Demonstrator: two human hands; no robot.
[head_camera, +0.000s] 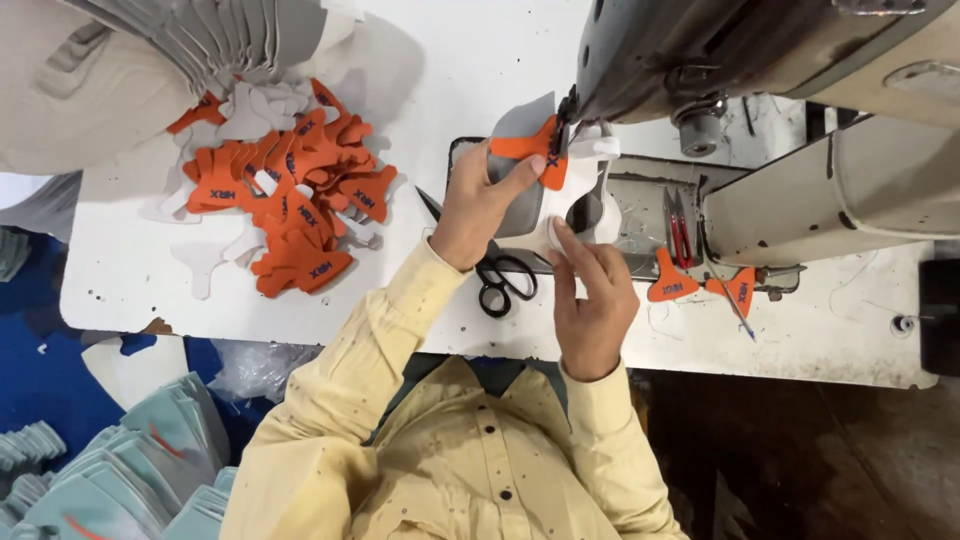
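Stitching step in hand, by the look of it: an orange patch (528, 148) is being sewn onto a grey upper piece (520, 125) under the needle area of the sewing machine (700, 60). Left hand (478, 205) lies flat on the work, fingers spread, thumb tip pressed on the orange patch to pin it down; not gripping anything, just pressing. Right hand (590, 295) sits nearer the body, fingers together and pointing at the white lower edge of the piece (560, 232), touching it w/ fingertips, nothing clamped. Next move, as a judgement: calls for keeping patch & grey layer aligned while feeding both steadily, fingers kept clear of the needle, which is hidden behind the machine head. The patch is bright orange, roughly T- or anchor-shaped w/ dark print; edges look clean-cut. Grey piece is curved, partly tucked under the machine, white backing showing below. Black-handled scissors (500, 278) lie on the worktop (150, 270) just beside the left wrist. Pile of same orange patches (300, 200) w/ grey cut-outs to the left, well apart; two more orange patches (672, 285) lie at the machine base to the right.
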